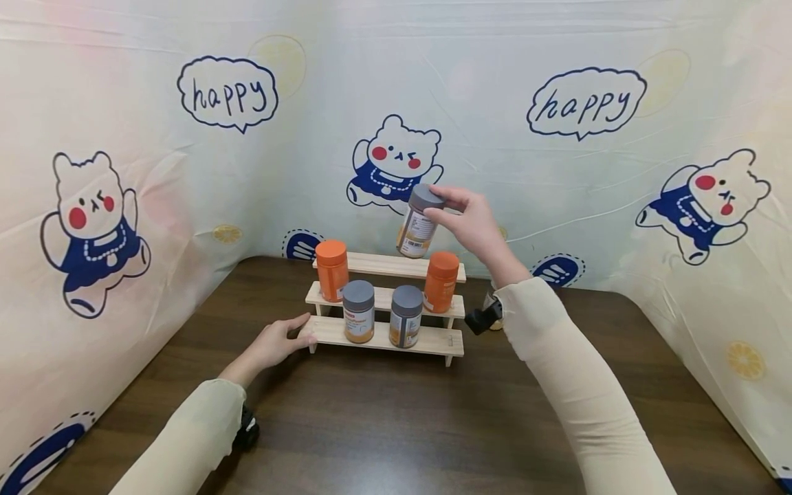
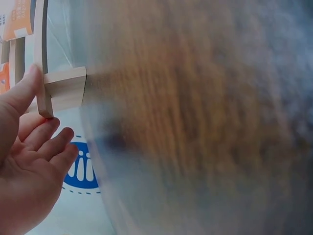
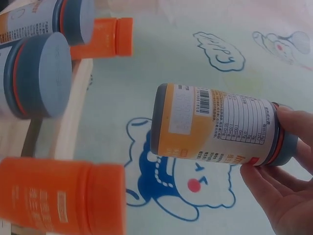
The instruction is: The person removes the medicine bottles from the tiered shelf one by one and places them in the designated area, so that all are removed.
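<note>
My right hand point(image 1: 470, 223) pinches a grey-lidded supplement bottle point(image 1: 416, 230) by its lid, slightly tilted, in the air above the top step of a three-step wooden display rack point(image 1: 371, 263). In the right wrist view the held bottle point(image 3: 210, 125) shows its printed label and barcode. My left hand point(image 1: 272, 347) grips the left end of the rack's lowest step, thumb and fingers on opposite sides of the board end point(image 2: 45, 105). Two grey-lidded bottles, one on the left point(image 1: 359, 313) and one on the right point(image 1: 405, 317), stand on that step. Orange bottles point(image 1: 332, 271) point(image 1: 441, 283) stand at both ends of the middle step.
Another bottle point(image 1: 495, 320) stands on the dark wooden table point(image 1: 383, 412) right of the rack, mostly hidden behind my right wrist. A pale printed curtain point(image 1: 482, 137) with cartoon bears surrounds the table at the back and sides.
</note>
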Demonstrator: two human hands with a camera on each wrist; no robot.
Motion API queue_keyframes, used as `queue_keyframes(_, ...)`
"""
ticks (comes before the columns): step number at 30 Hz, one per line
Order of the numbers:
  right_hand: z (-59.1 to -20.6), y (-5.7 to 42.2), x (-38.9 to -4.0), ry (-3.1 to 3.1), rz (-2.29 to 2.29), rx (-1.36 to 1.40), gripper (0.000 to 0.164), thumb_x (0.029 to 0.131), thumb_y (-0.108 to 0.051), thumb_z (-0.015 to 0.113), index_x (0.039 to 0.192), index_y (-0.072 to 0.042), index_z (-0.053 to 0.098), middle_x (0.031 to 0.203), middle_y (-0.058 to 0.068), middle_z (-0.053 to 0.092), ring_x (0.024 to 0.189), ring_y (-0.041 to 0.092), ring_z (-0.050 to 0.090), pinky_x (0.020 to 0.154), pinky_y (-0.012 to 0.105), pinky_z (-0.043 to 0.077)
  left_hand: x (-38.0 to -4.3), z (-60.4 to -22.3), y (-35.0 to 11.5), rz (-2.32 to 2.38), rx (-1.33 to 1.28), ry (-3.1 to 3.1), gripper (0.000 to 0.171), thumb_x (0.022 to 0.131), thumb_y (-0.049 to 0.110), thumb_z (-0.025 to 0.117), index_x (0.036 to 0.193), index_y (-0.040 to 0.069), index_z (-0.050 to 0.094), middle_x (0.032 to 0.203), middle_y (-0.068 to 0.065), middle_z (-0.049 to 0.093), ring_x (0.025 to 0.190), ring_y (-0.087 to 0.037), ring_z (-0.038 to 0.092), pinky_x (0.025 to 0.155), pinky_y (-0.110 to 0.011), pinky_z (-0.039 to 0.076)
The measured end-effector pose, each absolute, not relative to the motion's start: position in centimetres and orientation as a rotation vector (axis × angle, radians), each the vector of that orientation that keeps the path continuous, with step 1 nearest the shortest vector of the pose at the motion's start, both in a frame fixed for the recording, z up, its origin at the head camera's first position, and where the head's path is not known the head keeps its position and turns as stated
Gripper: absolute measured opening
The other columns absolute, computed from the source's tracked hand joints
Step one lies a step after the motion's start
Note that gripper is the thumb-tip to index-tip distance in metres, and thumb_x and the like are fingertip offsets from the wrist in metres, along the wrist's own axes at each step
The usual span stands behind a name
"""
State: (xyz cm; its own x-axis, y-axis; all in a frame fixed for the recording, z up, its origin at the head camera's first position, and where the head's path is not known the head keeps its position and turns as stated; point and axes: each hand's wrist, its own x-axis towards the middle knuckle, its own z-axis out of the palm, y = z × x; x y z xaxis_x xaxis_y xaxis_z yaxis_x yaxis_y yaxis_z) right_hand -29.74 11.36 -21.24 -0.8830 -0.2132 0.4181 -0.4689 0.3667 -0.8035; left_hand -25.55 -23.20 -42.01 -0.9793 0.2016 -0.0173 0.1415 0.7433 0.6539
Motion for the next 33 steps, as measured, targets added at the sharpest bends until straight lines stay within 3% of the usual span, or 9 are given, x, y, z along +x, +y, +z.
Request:
queue_keyframes(15, -21.2, 16.7, -28.4, -2.333, 1.476, 0.539, 0.047, 0.085, -0.020, 0.068, 0.129, -0.007, 0.055, 0.132, 0.008, 0.050, 0.118, 0.024, 0.047, 0.090, 0.041, 0.043, -25.2, -42.0, -23.2, 0.987, 0.410, 2.925, 0.066, 0.090, 0.036, 0.058, 0.137, -0.005, 0.037, 0.139, -0.024, 0.036, 0.125, -0.039, 0.035, 0.098, -0.053, 0.030)
queue_keyframes(29, -22.2, 22.6, -27.9, -2.314, 1.447, 0.341, 0.050, 0.085, -0.025, 0.068, 0.129, -0.006, 0.054, 0.131, 0.012, 0.049, 0.113, 0.020, 0.052, 0.082, 0.025, 0.046, -25.1, -41.7, -22.9, 0.910, 0.413, 2.956, 0.064, 0.091, 0.035, 0.057, 0.137, -0.005, 0.038, 0.139, -0.024, 0.036, 0.125, -0.040, 0.035, 0.099, -0.053, 0.030)
queue_keyframes(33, -23.1, 24.1, -27.9, -2.308, 1.442, 0.290, 0.051, 0.085, -0.025, 0.067, 0.130, -0.006, 0.053, 0.132, 0.012, 0.048, 0.114, 0.021, 0.051, 0.086, 0.027, 0.046, -25.0, -41.7, -22.9, 0.906, 0.408, 2.959, 0.064, 0.090, 0.034, 0.058, 0.137, -0.005, 0.038, 0.138, -0.024, 0.036, 0.125, -0.040, 0.036, 0.098, -0.052, 0.030)
